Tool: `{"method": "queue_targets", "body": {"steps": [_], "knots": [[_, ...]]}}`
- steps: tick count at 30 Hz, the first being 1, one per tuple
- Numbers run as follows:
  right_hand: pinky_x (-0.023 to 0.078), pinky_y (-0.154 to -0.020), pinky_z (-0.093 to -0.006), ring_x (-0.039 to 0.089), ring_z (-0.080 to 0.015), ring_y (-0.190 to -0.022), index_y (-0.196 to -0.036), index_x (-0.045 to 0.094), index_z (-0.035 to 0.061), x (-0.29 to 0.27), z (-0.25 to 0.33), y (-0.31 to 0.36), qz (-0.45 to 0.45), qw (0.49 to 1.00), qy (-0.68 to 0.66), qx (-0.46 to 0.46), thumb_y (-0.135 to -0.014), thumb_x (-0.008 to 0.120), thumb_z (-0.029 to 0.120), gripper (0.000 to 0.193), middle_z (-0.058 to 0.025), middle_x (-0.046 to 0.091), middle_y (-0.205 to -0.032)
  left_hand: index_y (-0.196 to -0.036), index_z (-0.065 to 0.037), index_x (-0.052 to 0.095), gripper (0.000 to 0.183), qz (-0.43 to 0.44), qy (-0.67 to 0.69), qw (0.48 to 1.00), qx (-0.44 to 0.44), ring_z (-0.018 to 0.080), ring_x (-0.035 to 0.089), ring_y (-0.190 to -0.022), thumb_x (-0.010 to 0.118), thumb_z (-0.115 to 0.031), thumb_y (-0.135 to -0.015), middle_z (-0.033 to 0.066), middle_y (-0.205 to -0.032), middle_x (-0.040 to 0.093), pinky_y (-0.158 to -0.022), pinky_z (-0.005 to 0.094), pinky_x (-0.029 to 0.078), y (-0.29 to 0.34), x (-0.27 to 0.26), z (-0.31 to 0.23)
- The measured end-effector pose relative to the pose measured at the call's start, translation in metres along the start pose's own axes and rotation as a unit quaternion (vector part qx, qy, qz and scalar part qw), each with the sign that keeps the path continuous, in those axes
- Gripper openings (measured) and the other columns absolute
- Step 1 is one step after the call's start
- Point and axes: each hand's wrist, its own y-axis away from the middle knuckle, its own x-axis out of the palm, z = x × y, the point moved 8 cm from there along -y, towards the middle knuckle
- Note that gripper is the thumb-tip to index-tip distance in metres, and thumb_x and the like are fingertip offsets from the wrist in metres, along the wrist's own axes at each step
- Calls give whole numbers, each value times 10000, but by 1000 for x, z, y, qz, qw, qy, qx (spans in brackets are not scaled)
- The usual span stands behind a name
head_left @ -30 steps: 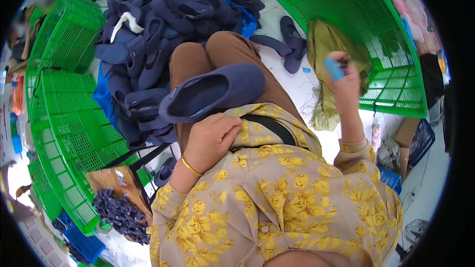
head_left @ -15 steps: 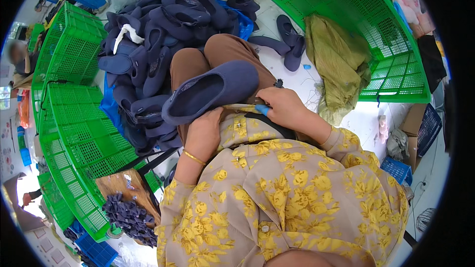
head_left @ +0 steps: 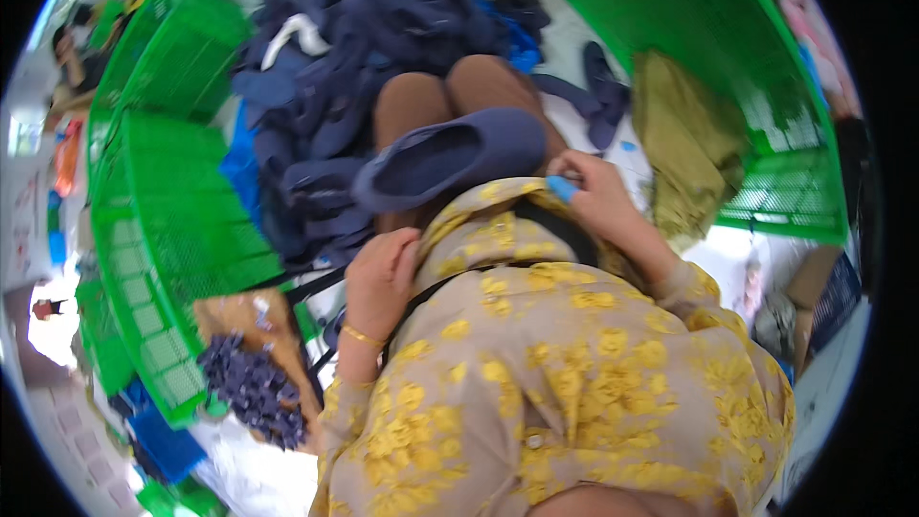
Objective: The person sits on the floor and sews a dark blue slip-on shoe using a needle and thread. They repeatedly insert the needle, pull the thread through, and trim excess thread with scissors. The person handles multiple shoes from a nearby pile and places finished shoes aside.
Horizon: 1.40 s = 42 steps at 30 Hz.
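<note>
A navy blue slip-on shoe (head_left: 522, 142) lies across my lap on the brown trousers, its opening facing up. My left hand (head_left: 376, 278) is closed beside the raised hem of my flowered shirt (head_left: 479, 193), just below the shoe's toe and apart from it. What its curled fingers hold, if anything, is hidden. To the right of the shoe's heel, my right hand (head_left: 601, 199) is closed in a pinch at the other end of the hem. A blue covering wraps its thumb. Whatever sits between these fingertips is too blurred to make out.
A heap of navy shoes (head_left: 373, 24) rises beyond my knees, with a white strip (head_left: 299, 36) on top. Green crates (head_left: 182, 258) stand left and another green crate (head_left: 661, 0) right, beside an olive sack (head_left: 684, 153). Dark scraps (head_left: 247, 388) cover a wooden board (head_left: 235, 311).
The whole view has shifted, and it is blurrier now. My left hand has drawn back from the shoe's toe toward me. My right hand remains at the hem.
</note>
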Motion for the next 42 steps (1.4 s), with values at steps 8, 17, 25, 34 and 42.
{"method": "queue_targets", "body": {"steps": [8,17,25,34,42], "knots": [[364,-621,-244,423,-80,-687,-909,559,29,3,20,-9,-29,998,21,-47,-883,615,90,87,7,528,-797,-996,-32,660,147,-174,-53,983,-12,323,650,-860,663,-50,-850,139,-927,675,-758,369,523,41,-70,16],[322,-602,-226,359,-57,-667,-900,527,37,28,20,-17,21,998,0,-56,-922,583,61,65,34,434,-769,-1306,-49,517,567,-383,-500,703,-331,366,483,-1181,696,-339,-853,157,-1292,547,-972,487,398,194,-185,89],[329,-596,-233,356,-67,-667,-896,514,32,32,40,-15,15,996,35,-85,-926,566,52,64,19,426,-763,-1362,-135,505,691,-321,-491,679,-441,369,435,-1248,681,-522,-818,127,-1362,505,-959,560,376,228,-203,132],[361,-620,-240,386,-76,-693,-914,523,14,33,22,-13,17,996,13,-88,-931,573,51,65,-6,468,-774,-1122,-121,667,319,-337,-529,710,-320,371,469,-1095,690,-298,-857,141,-1164,560,-928,478,429,227,-191,136],[376,-635,-247,407,-87,-712,-921,519,5,32,24,-14,22,995,19,-98,-938,573,60,79,-32,483,-798,-971,-58,602,130,-340,-554,716,-255,353,521,-887,648,-146,-887,129,-914,577,-799,437,455,235,-207,153]]}}
